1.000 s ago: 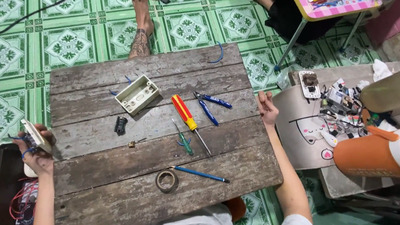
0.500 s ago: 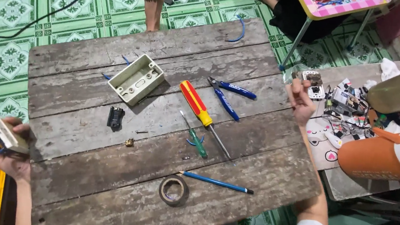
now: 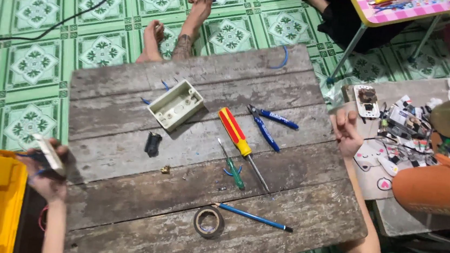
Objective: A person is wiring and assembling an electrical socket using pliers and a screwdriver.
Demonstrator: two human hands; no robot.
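Left hand (image 3: 47,179), lower left of frame, grips a small white part (image 3: 48,153) off the table (image 3: 185,204) edge; I judge it may drop.

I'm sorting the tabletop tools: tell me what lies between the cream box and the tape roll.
In the head view, between the cream box and the tape roll lie a small black part and a tiny brass piece on the wooden table.
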